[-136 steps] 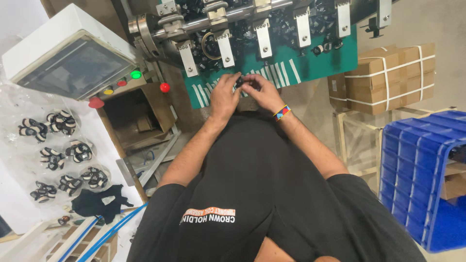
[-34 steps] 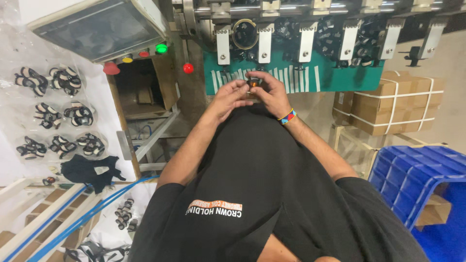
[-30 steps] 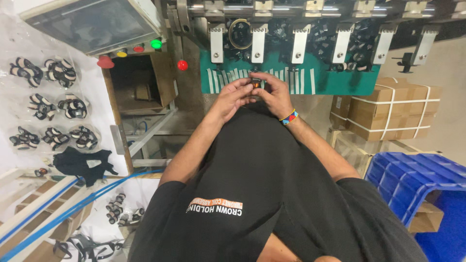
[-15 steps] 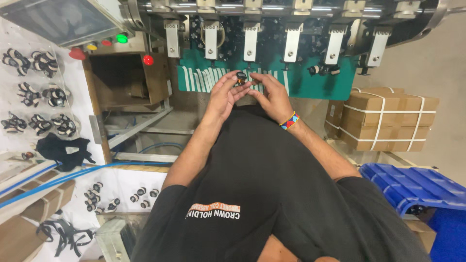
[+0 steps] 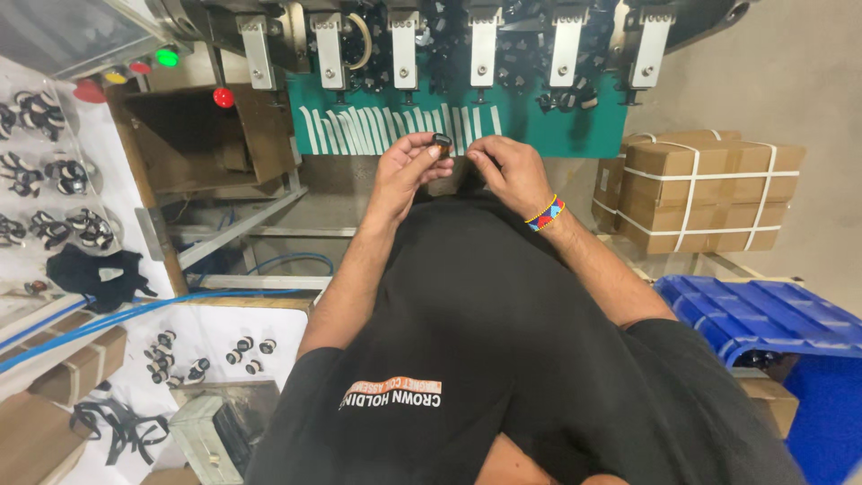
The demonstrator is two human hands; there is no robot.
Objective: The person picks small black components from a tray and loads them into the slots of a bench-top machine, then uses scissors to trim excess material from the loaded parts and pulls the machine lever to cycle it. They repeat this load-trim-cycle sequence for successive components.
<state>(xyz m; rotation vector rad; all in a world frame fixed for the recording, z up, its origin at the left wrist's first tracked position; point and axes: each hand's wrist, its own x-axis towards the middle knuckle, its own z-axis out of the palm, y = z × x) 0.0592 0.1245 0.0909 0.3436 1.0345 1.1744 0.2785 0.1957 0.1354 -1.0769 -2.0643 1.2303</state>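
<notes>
My left hand [image 5: 406,171] pinches a small dark ring-shaped part [image 5: 441,141] between thumb and fingertips, held up just below the green panel [image 5: 503,126] of the machine. My right hand [image 5: 508,171] is close beside it, fingers curled with the tips pinched near the part; whether it holds anything I cannot tell. A beaded bracelet [image 5: 546,214] circles my right wrist. Above the hands, a row of grey metal clamps [image 5: 483,45] hangs over dark coil parts on the machine.
Strapped cardboard boxes [image 5: 709,189] stand at the right, blue plastic crates [image 5: 763,314] below them. At the left are coloured push buttons [image 5: 166,57], an open brown box [image 5: 206,144], black-and-white coil parts [image 5: 54,171] on white sheet, a black glove [image 5: 94,274] and blue hoses [image 5: 135,310].
The view has dropped and shifted, so the machine now sits higher in frame. My hands lifted a little toward the green panel, and the small part is now pinched mainly in my left hand.
</notes>
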